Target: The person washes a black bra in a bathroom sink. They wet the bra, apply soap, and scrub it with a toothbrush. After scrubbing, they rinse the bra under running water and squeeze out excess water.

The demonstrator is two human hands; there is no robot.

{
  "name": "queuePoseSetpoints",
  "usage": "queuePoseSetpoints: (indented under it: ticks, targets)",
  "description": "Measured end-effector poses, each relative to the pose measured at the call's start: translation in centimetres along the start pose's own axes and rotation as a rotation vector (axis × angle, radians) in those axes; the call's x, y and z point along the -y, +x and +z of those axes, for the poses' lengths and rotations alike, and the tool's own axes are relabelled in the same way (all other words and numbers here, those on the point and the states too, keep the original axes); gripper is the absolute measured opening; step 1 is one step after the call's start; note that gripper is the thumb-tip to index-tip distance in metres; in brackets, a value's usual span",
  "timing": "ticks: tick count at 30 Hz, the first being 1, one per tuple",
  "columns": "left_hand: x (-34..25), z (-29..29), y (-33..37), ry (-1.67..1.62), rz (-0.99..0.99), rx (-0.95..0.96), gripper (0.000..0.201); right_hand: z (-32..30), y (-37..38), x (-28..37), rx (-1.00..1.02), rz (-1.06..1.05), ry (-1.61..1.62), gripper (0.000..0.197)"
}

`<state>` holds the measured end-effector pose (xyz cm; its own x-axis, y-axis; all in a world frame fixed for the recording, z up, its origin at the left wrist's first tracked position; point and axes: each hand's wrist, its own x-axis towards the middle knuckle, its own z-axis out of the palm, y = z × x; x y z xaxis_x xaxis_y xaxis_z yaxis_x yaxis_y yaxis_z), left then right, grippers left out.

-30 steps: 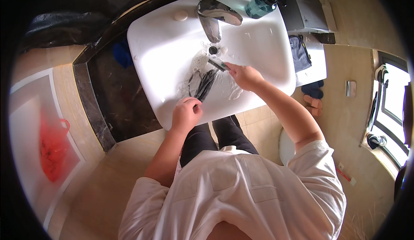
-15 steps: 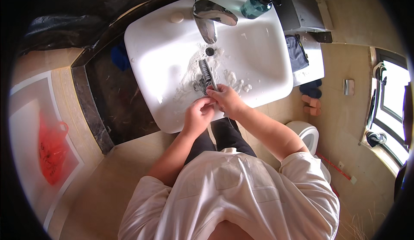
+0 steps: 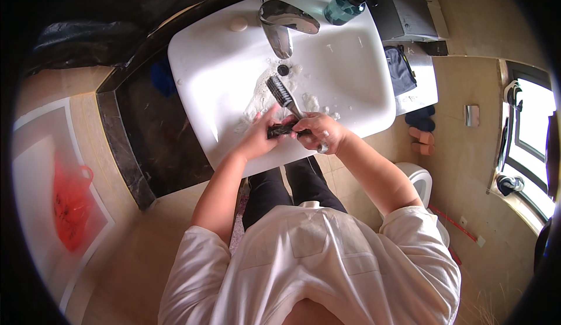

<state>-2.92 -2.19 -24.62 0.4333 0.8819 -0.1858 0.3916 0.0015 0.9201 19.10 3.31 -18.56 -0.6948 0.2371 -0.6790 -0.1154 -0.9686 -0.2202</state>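
Over the front of the white sink, my right hand is closed around the handle of a brush. The brush's bristled head tilts up and left towards the drain. My left hand grips a small dark, ridged object just below the brush head. This dark object reaches across to the right hand's fingers, which seem to touch it. Fingers hide part of it, so its exact kind is unclear. White foam lies in the basin around the brush.
A chrome faucet rises behind the drain. Left of the faucet is a pale round piece on the rim; a teal pump bottle stands at the back right. A toilet is to the right.
The brush has swung so that its bristles face more upward. My left hand has moved slightly up and left, and the dark object now lies between both hands, nearer me.
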Motion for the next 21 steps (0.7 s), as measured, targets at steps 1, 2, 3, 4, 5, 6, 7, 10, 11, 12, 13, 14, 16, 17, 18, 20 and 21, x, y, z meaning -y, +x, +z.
queuePoseSetpoints:
  ticks: [1,2,3,4,5,6,7,10,11,12,13,14,16,17,18,20,21]
  targets:
    - [0.2,-0.3,-0.1,0.179,-0.022,0.08,0.055,-0.2,0.0,0.1,0.005,-0.001,-0.012,0.024]
    - [0.2,-0.3,-0.4,0.213,-0.033,0.04,0.049,-0.3,0.1,0.3,-0.054,-0.011,-0.104,0.024]
    - [-0.5,-0.6,-0.7,0.248,-0.044,0.005,0.044,-0.3,0.3,0.5,-0.115,-0.022,-0.191,0.025]
    - [-1.1,-0.8,-1.1,0.283,-0.055,-0.031,0.039,-0.3,0.6,0.7,-0.175,-0.033,-0.278,0.026]
    - [-1.6,-1.1,-1.4,0.348,-0.067,-0.019,0.039,-0.5,0.8,0.7,-0.205,-0.046,-0.35,0.027]
    - [-2.2,-1.6,-1.7,0.417,-0.083,-0.011,0.039,-0.6,1.3,0.7,-0.229,-0.059,-0.424,0.027]
    - [-2.5,-1.7,-2.0,0.485,-0.098,-0.003,0.04,-0.8,1.8,0.8,-0.255,-0.073,-0.497,0.028]
    - [-2.3,-0.8,-3.3,0.682,-0.047,-0.074,0.042,0.3,2.9,1.6,-0.428,-0.137,-1.011,0.027]
    - [-2.2,-0.3,-3.6,0.68,-0.081,-0.125,0.04,0.7,3.1,1.8,-0.489,-0.187,-1.19,0.028]
    - [-2.3,0.3,-3.7,0.676,-0.114,-0.176,0.039,-2.2,5.4,0.8,-0.539,-0.299,-1.557,0.036]
    - [-2.4,0.7,-3.9,0.671,-0.151,-0.229,0.038,-1.7,5.2,0.9,-0.598,-0.372,-1.605,0.038]
    - [-2.6,1.1,-4.0,0.668,-0.181,-0.251,0.036,-1.2,4.8,0.8,-0.656,-0.446,-1.651,0.04]
    - [-3.2,1.4,-3.9,0.658,-0.235,-0.294,0.031,-0.9,4.0,0.9,-0.618,-0.54,-1.747,0.045]
    - [-2.9,1.6,-3.9,0.636,-0.219,-0.341,0.028,-0.8,3.3,1.0,-0.534,-0.402,-1.804,0.045]
    - [-2.5,2.0,-4.1,0.614,-0.208,-0.394,0.025,1.1,1.6,1.7,-0.441,-0.262,-1.858,0.044]
    - [-2.3,2.3,-3.9,0.572,-0.191,-0.464,0.02,1.1,0.1,0.8,-0.243,-0.144,-2.03,0.045]
    - [-2.3,2.3,-3.9,0.557,-0.195,-0.481,0.018,2.3,-0.5,0.8,-0.171,0.015,-2.182,0.046]
